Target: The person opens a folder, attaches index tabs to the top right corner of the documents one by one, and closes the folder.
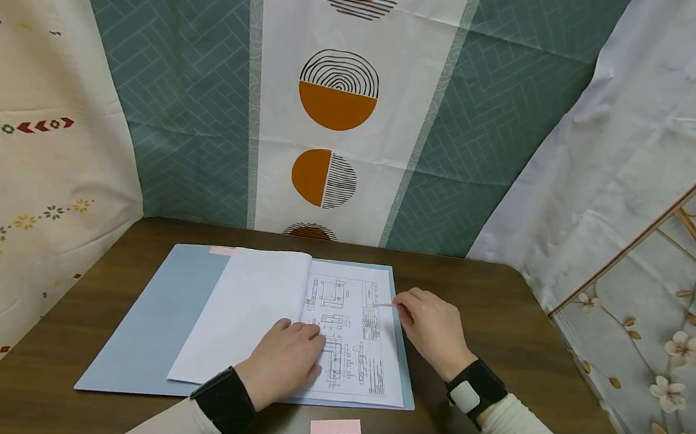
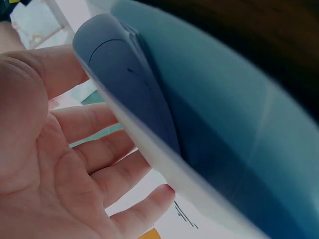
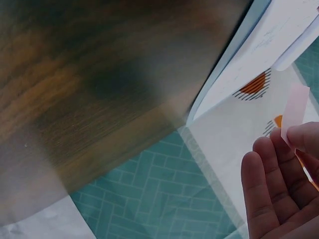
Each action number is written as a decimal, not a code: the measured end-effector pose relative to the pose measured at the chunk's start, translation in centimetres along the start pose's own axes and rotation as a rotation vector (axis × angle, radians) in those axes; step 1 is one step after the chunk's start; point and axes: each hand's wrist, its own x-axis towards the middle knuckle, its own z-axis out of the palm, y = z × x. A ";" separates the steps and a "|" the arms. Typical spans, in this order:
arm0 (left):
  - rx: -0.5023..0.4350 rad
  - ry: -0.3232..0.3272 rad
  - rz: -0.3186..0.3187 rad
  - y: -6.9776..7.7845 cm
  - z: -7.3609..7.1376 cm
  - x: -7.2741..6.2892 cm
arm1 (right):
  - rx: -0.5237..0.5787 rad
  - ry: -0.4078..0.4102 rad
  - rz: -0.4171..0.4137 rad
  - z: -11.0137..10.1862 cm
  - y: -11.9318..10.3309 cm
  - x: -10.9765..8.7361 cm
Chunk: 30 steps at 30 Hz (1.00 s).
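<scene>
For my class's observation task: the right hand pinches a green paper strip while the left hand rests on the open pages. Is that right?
Not quite: the paper strip is pink, not green, as the right wrist view shows. The right hand does pinch it, and the left hand does rest on the open pages.

Patterned cloths [image 1: 178,89] (teal-and-white behind) flank 3 sides of a brown table [image 1: 505,309].
</scene>
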 end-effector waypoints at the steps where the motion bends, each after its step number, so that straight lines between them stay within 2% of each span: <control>1: -0.001 -0.001 -0.002 0.0 0.0 0.0 | -0.002 0.001 -0.001 0.1 0.1 0.1; 9: 0.023 0.004 -0.001 0.0 -0.2 0.0 | -0.014 0.013 -0.020 0.4 0.8 0.5; 14: 0.002 0.001 -0.011 -0.1 -0.2 -0.1 | -0.019 0.015 -0.012 0.7 1.4 1.1; 21: -0.014 -0.004 -0.027 -0.3 -0.1 -0.2 | -0.035 -0.020 0.005 1.7 2.5 2.4; 30: -0.004 0.004 -0.014 -0.3 -0.3 -0.3 | -0.075 -0.064 0.023 2.8 3.6 4.2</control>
